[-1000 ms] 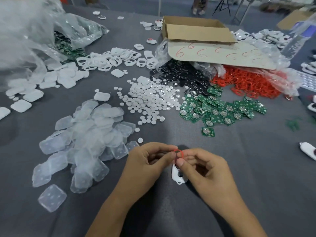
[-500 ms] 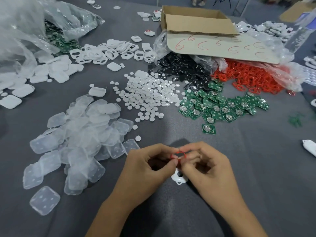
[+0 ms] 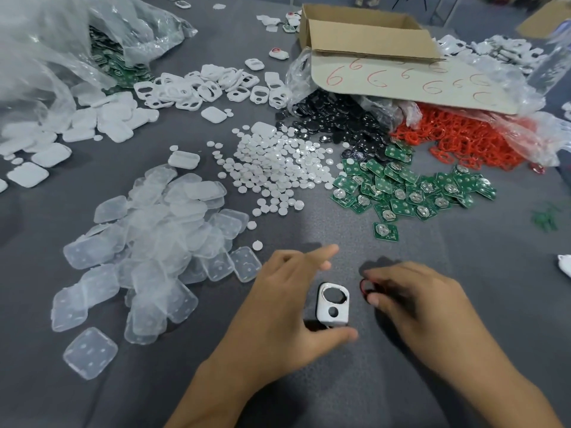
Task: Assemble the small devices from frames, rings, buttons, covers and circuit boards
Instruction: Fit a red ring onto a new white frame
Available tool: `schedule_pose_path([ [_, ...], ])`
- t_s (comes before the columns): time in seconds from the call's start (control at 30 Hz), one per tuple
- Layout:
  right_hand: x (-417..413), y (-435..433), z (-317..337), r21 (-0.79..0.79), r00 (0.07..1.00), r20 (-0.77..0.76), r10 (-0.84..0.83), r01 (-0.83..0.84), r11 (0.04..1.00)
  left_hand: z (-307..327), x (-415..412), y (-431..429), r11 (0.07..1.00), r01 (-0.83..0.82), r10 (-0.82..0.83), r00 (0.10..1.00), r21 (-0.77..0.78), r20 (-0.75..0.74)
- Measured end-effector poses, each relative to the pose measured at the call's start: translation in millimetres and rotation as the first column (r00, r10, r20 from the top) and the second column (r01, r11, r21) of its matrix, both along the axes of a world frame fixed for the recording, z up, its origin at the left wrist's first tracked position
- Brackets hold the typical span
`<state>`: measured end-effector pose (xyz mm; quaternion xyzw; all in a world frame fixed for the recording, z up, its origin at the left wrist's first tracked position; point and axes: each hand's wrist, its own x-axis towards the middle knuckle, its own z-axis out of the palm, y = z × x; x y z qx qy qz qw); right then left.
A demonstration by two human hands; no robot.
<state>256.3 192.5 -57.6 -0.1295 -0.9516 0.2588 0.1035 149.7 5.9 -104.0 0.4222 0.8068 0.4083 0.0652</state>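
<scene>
A white frame (image 3: 333, 304) with one large and one small hole lies flat on the grey cloth between my hands. My left hand (image 3: 287, 307) hovers just left of it, fingers spread, thumb under the frame's near edge, holding nothing. My right hand (image 3: 414, 301) rests to the frame's right, fingers curled around a red ring (image 3: 364, 288). Beyond lie heaps of parts: clear covers (image 3: 160, 242), white round buttons (image 3: 272, 171), green circuit boards (image 3: 411, 193), red rings (image 3: 469, 140), black discs (image 3: 336, 118) and white frames (image 3: 197, 88).
An open cardboard box (image 3: 364, 35) with a flap marked with red sixes stands at the back. Crumpled plastic bags (image 3: 46, 50) fill the far left. White solid covers (image 3: 102, 122) lie left of centre. A white part (image 3: 565, 264) sits at the right edge.
My hands, which held the ring and frame together, have separated. The frame now lies flat on the cloth, the left hand has opened, and the right hand has moved right with the ring.
</scene>
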Motion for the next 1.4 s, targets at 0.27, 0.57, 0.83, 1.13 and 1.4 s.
schedule_pose_path([
  [0.27, -0.5, -10.0, 7.0, -0.122, 1.0, -0.02, 0.02, -0.022, 0.992, -5.2, -1.1, 3.0, 0.998, -0.018, 0.019, 1.0, -0.067, 0.012],
  [0.57, -20.6, -24.0, 4.4, -0.167, 0.994, 0.088, 0.059, -0.044, 0.985, -4.6, -2.6, 4.2, 0.996, -0.028, 0.034, 0.997, -0.08, 0.075],
  [0.83, -27.0, -24.6, 2.2, -0.132, 0.993, 0.113, 0.016, -0.001, 0.991, -3.6, -2.2, 4.9, 0.995, -0.027, 0.04, 0.991, -0.099, 0.132],
  [1.13, -65.0, 2.9, 25.2, -0.447, 0.868, 0.419, 0.265, -0.057, 0.893, -1.0, -0.9, 5.9, 0.996, -0.02, 0.037, 0.981, -0.089, 0.19],
  [1.4, -101.0, -4.2, 26.8, -0.226, 0.693, 0.696, 0.188, -0.036, 0.973, -0.5, -0.3, 7.7, 0.997, -0.033, 0.048, 0.976, -0.072, 0.214],
])
